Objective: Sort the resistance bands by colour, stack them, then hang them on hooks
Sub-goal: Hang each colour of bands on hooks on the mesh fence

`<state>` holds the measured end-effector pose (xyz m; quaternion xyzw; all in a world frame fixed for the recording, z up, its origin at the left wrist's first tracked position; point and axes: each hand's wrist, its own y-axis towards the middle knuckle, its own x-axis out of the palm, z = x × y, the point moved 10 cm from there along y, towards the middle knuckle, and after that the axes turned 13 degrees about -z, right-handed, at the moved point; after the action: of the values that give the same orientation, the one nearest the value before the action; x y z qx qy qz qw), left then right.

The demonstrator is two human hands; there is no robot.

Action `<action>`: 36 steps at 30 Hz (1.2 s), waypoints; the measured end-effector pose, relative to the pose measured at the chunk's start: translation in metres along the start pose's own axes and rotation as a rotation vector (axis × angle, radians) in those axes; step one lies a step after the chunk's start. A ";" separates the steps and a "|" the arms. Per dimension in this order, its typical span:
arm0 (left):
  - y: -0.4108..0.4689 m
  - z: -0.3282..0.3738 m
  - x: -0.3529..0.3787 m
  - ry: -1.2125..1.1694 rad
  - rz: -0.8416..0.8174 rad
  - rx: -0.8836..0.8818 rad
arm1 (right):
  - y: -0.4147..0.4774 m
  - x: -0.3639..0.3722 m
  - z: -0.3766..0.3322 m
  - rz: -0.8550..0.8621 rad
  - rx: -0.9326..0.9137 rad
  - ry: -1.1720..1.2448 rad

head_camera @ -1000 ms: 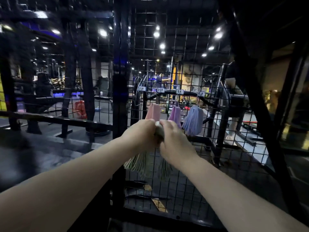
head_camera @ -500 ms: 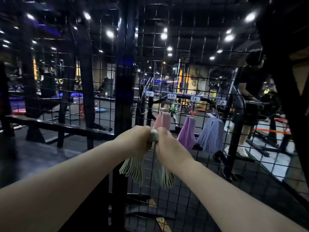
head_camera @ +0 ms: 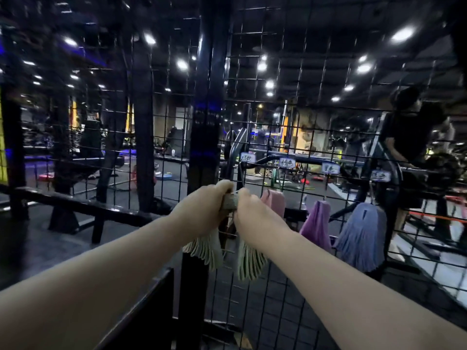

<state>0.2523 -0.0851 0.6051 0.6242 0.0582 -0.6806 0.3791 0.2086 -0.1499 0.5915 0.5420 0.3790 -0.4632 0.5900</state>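
Wire grid (head_camera: 313, 137), labels (head_camera: 286, 162) unreadable; left hand (head_camera: 204, 210), right hand (head_camera: 255, 215) grip green bands (head_camera: 214, 251).

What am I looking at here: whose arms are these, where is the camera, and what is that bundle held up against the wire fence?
There is no machine here. These are a person's two bare arms, seen from one camera worn on their head, which looks forward and down. There is no table; the work happens at a black wire grid in a dim gym. The left hand and the right hand both grip the folded top of a pale green bundle of resistance bands. Its loose ends hang below the hands. To the right hang three more bundles: a pink bundle, a purple bundle and a lilac bundle, with small labels above. The hands hide whether the green one is on a hook yet.
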 end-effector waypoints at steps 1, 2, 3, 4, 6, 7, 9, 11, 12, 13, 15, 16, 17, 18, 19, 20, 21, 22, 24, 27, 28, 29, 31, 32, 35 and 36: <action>0.006 -0.004 0.001 0.035 0.005 -0.005 | 0.008 -0.003 0.005 0.004 0.032 0.033; 0.011 -0.008 0.004 0.083 -0.003 -0.004 | 0.014 -0.001 0.010 -0.035 0.067 0.088; 0.016 -0.011 0.007 0.125 -0.007 0.002 | 0.021 0.002 0.010 -0.073 0.080 0.115; 0.020 -0.015 0.010 0.157 -0.012 0.005 | 0.027 0.004 0.013 -0.081 0.093 0.164; 0.029 -0.023 0.014 0.178 -0.020 0.015 | 0.038 0.009 0.016 -0.112 0.098 0.195; 0.034 -0.027 0.016 0.172 -0.023 0.019 | 0.043 0.010 0.018 -0.107 0.095 0.212; 0.043 -0.032 0.015 0.142 -0.017 0.024 | 0.053 0.018 0.022 -0.106 0.099 0.235; 0.055 -0.038 0.013 0.117 -0.007 0.009 | 0.064 0.020 0.027 -0.090 0.108 0.256; 0.060 -0.040 0.012 0.106 -0.003 -0.003 | 0.069 0.018 0.028 -0.082 0.109 0.264; 0.065 -0.042 0.010 0.095 0.003 -0.011 | 0.074 0.016 0.029 -0.074 0.107 0.263; 0.074 -0.046 0.003 0.069 0.030 -0.006 | 0.082 0.006 0.030 -0.056 0.091 0.242; 0.078 -0.047 -0.003 0.062 0.050 0.004 | 0.087 0.000 0.030 -0.053 0.081 0.238; 0.082 -0.048 -0.008 0.063 0.068 0.012 | 0.091 -0.006 0.031 -0.049 0.071 0.235; 0.086 -0.050 -0.013 0.070 0.081 0.014 | 0.095 -0.011 0.032 -0.052 0.072 0.237; 0.091 -0.052 -0.016 0.082 0.085 0.009 | 0.099 -0.016 0.034 -0.052 0.079 0.236; 0.095 -0.054 -0.018 0.095 0.084 0.005 | 0.104 -0.018 0.037 -0.059 0.095 0.233; 0.100 -0.056 -0.019 0.108 0.077 0.004 | 0.108 -0.018 0.040 -0.073 0.111 0.228; 0.104 -0.056 -0.019 0.119 0.066 0.004 | 0.112 -0.016 0.042 -0.091 0.124 0.225; 0.110 -0.058 -0.016 0.131 0.049 0.007 | 0.117 -0.011 0.045 -0.116 0.132 0.228; 0.117 -0.060 -0.009 0.157 0.019 0.002 | 0.120 -0.004 0.046 -0.127 0.126 0.227; 0.119 -0.061 -0.005 0.154 0.011 -0.001 | 0.119 -0.001 0.047 -0.133 0.126 0.228; 0.120 -0.063 -0.002 0.144 0.002 -0.005 | 0.118 0.002 0.047 -0.136 0.128 0.227; 0.121 -0.065 0.005 0.118 -0.020 -0.004 | 0.117 0.005 0.049 -0.139 0.134 0.214; 0.121 -0.065 0.007 0.108 -0.028 0.001 | 0.116 0.007 0.050 -0.146 0.136 0.208; 0.120 -0.058 0.012 0.078 -0.033 0.046 | 0.114 0.012 0.054 -0.166 0.149 0.205; 0.120 -0.056 0.013 0.071 -0.033 0.061 | 0.113 0.012 0.055 -0.170 0.153 0.209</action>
<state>0.3689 -0.1450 0.6292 0.6581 0.0608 -0.6657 0.3464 0.3171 -0.2083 0.6192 0.5966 0.4464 -0.4799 0.4631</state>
